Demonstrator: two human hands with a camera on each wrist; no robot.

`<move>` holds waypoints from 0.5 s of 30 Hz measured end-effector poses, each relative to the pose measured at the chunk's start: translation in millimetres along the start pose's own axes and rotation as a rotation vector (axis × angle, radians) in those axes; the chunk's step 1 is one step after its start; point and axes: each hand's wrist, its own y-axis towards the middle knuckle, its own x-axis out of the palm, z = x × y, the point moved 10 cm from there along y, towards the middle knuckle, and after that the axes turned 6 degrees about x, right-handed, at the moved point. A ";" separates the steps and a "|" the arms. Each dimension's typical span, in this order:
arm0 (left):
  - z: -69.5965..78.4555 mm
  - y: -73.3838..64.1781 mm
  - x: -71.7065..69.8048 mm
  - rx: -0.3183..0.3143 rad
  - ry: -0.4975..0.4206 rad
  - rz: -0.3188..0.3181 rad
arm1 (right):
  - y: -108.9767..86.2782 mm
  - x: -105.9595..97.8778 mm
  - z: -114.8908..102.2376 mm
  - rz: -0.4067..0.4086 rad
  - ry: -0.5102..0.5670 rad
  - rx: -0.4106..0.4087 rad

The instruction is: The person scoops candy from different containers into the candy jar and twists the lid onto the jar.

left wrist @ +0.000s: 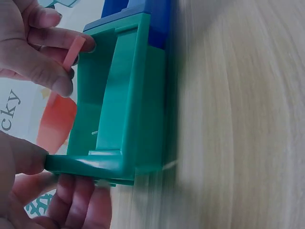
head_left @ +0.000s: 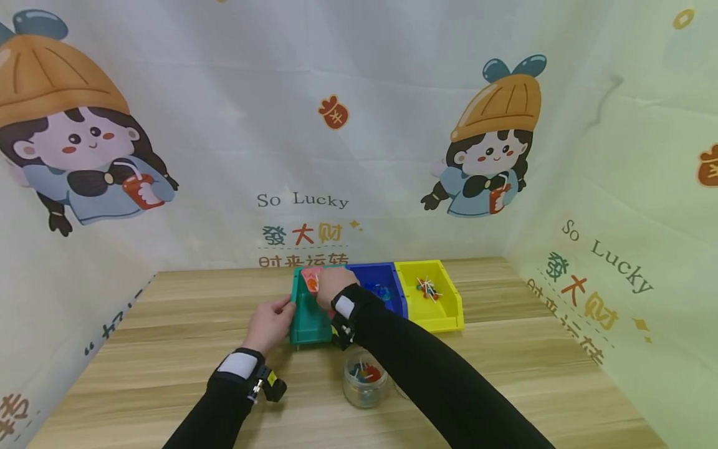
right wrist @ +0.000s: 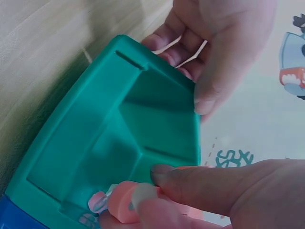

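My left hand (head_left: 269,325) grips the side wall of a green bin (head_left: 308,321), thumb on the rim and fingers around the outside. Over that bin, my right hand (head_left: 335,285) pinches the handle of a pink-orange scoop (left wrist: 57,121), whose broad end lies over the bin's back part. In the right wrist view, small clear pinkish pieces (right wrist: 98,202) show near the bin's inner corner beside the right fingers. A thin white stick (left wrist: 95,132) shows inside the bin in the left wrist view.
A blue bin (head_left: 399,293) with clear bluish pieces joins the green one. A yellow bin (head_left: 449,315) beyond holds several white sticks with coloured ends. A glass jar (head_left: 364,396) with similar sticks stands in front, close to the right forearm. Printed cloth (head_left: 387,156) hangs behind the table.
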 end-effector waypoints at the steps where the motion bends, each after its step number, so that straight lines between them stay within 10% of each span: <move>1: -1.0 -0.2 0.2 -0.007 -0.008 0.001 | -0.8 -0.9 2.3 0.003 0.010 0.001; 15: -1.7 -2.4 -1.2 -0.004 -0.012 0.045 | 10.7 14.2 34.3 -0.047 0.199 0.048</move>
